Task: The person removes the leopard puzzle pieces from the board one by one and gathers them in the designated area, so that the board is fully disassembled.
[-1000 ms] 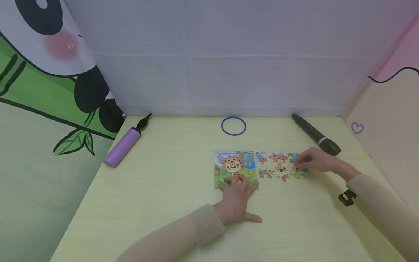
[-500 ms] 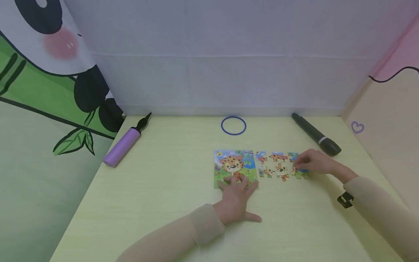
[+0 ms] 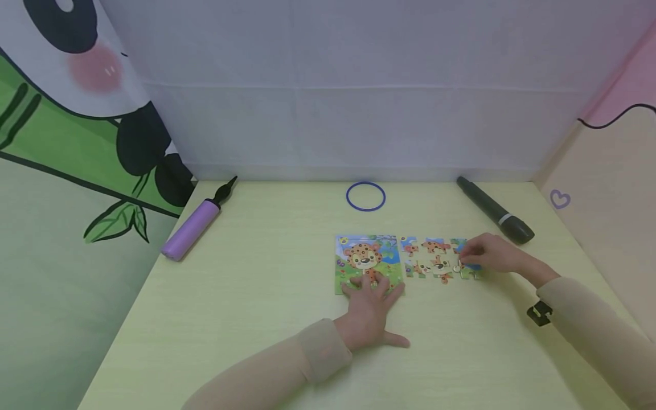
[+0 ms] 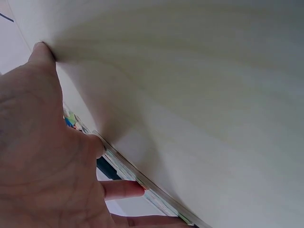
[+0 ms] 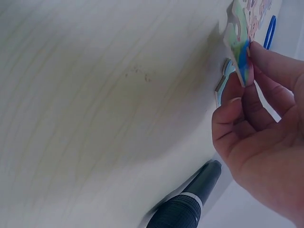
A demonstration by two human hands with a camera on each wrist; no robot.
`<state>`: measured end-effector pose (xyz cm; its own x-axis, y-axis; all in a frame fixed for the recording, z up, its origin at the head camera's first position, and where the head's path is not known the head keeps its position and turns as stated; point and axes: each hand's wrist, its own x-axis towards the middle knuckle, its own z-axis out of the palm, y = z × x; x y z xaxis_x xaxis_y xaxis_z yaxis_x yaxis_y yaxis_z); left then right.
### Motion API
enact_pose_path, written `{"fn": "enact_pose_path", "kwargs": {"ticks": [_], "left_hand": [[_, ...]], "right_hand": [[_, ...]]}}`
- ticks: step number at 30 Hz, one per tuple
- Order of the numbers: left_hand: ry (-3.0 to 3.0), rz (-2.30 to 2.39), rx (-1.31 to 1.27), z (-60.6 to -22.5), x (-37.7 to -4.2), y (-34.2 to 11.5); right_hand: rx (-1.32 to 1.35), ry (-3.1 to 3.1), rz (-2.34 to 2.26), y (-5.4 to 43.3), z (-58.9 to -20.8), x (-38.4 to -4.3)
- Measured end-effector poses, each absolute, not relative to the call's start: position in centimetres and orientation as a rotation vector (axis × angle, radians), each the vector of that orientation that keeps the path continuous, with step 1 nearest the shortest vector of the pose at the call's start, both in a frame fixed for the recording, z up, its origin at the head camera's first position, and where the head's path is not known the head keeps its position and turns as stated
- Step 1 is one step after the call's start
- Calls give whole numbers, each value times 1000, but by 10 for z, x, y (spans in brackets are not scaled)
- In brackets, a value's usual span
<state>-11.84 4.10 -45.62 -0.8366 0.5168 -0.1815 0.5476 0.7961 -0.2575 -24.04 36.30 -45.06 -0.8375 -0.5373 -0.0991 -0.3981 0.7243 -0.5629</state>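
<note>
A square leopard picture board [image 3: 353,250] lies flat on the table, and the spread fingers of my left hand [image 3: 366,316] rest on its lower edge. In the left wrist view, that hand's thumb stretches out to the tabletop, away from the board [image 4: 128,166]. Just right of the board, several loose jigsaw pieces [image 3: 439,266] lie in two rows. My right hand [image 3: 494,254] is at the right end of these rows. It pinches a green and blue jigsaw piece [image 5: 241,52] between thumb and fingers, tilted up in the right wrist view. Its fingertips partly cover the piece.
Behind the pieces, a black microphone-shaped object [image 3: 494,209] with a pale band lies slantwise at the right. A blue ring [image 3: 365,196] lies near the back edge. A purple hand pump [image 3: 197,225] with a black nozzle lies at the left. A cloth backdrop [image 3: 328,125] rises behind the table.
My right hand and forearm have shifted slightly, and the pinched piece has tilted a little. My left hand stays in place on the board.
</note>
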Motion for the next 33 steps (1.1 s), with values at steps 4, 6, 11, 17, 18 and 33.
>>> {"fn": "enact_pose_path", "kwargs": {"ticks": [4, 6, 11, 17, 18, 33], "left_hand": [[2881, -463, 861, -457, -119, 41], [2883, -463, 863, -457, -119, 41], [2888, -455, 865, -457, -119, 41], [2886, -447, 868, -456, -119, 40], [2887, -444, 868, -456, -119, 40], [2872, -412, 695, -459, -111, 47]], "right_hand": [[-740, 2683, -793, 363, -453, -241], [-740, 2685, -802, 363, -453, -241], [-742, 2701, -809, 363, -452, -240], [-776, 2738, -814, 361, -448, -240], [-768, 2741, -826, 360, -448, -241], [-800, 2798, -912, 313, -437, -248]]}}
